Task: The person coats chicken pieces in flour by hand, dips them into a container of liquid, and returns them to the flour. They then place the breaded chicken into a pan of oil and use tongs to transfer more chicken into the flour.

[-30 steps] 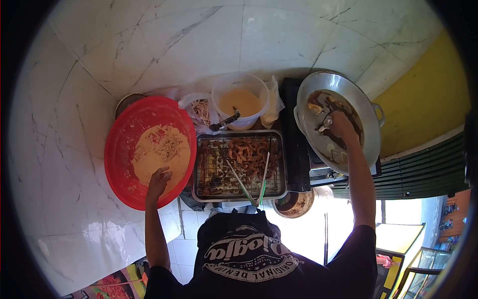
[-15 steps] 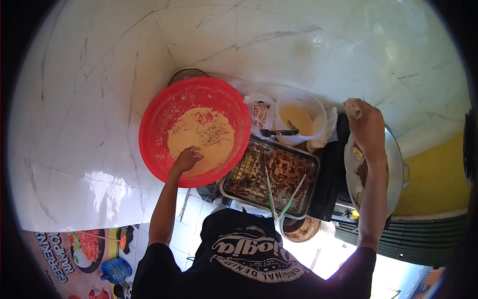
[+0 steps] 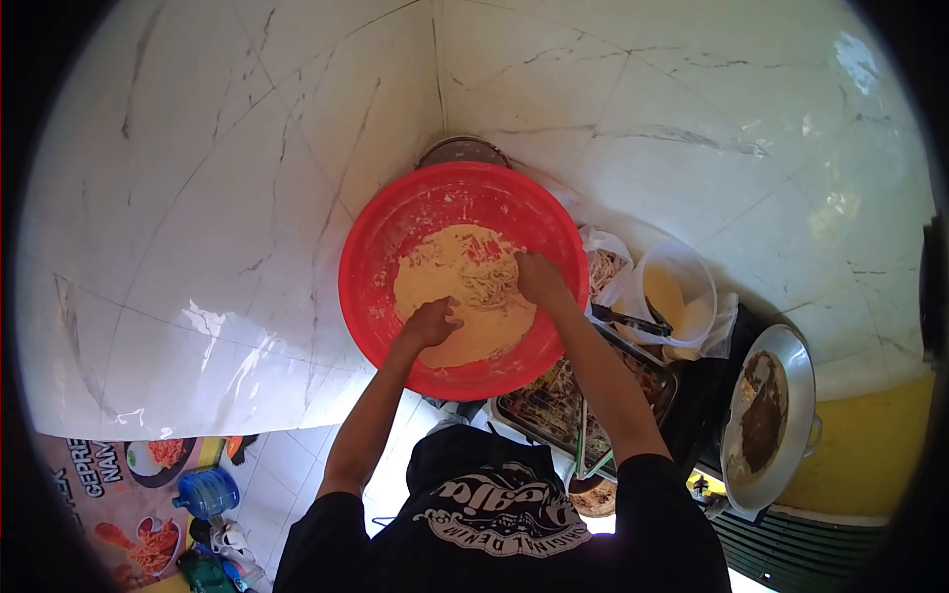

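A wide red basin (image 3: 368, 247) stands in front of me, holding pale yellow flour (image 3: 474, 341). Thin flour-coated strips (image 3: 491, 285) lie in the middle of the flour. My left hand (image 3: 432, 322) is over the near left part of the flour, thumb and fingers apart, with nothing seen in it. On the other side of the strips, my right hand (image 3: 541, 277) reaches into the basin with its fingers pointing down. Those fingertips are hidden from above, so what they may hold does not show.
Right of the basin are a bag of pale strips (image 3: 605, 265), a clear tub of yellow batter (image 3: 664, 292) with a black-handled utensil, and a rack tray (image 3: 539, 403) with tongs (image 3: 581, 435). A large pan (image 3: 801, 385) sits farther right. Tiled walls (image 3: 554, 89) rise behind.
My right hand has come from above the pan, at the far right, down into the basin. The view has turned, so the basin now sits nearer the middle. My left hand stays over the flour.
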Demonstrator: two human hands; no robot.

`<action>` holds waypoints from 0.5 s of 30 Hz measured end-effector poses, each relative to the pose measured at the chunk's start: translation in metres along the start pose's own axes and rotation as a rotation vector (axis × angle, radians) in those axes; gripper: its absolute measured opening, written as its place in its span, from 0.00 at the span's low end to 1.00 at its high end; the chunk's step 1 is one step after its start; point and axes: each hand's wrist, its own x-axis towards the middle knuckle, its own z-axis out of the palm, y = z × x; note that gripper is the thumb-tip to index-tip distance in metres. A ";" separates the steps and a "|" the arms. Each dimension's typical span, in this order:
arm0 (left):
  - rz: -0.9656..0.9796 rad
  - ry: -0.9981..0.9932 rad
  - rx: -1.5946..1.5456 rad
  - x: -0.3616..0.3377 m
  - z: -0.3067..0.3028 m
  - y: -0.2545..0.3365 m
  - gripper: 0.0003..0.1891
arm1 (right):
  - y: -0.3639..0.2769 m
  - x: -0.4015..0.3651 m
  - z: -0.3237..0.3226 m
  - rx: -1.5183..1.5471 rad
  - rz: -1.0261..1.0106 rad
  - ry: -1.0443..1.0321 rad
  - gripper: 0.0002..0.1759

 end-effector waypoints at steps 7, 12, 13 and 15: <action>0.023 0.000 0.003 -0.013 -0.013 -0.005 0.25 | -0.001 0.039 0.050 -0.314 -0.227 -0.007 0.11; 0.061 0.005 0.031 0.006 -0.017 -0.011 0.23 | 0.003 0.044 0.050 -0.373 -0.113 -0.125 0.10; 0.104 0.015 0.066 0.013 -0.016 -0.010 0.22 | 0.008 0.046 0.052 -0.337 -0.083 -0.079 0.10; 0.146 0.014 0.198 0.026 -0.012 0.001 0.20 | 0.014 0.044 0.052 -0.305 -0.048 -0.036 0.10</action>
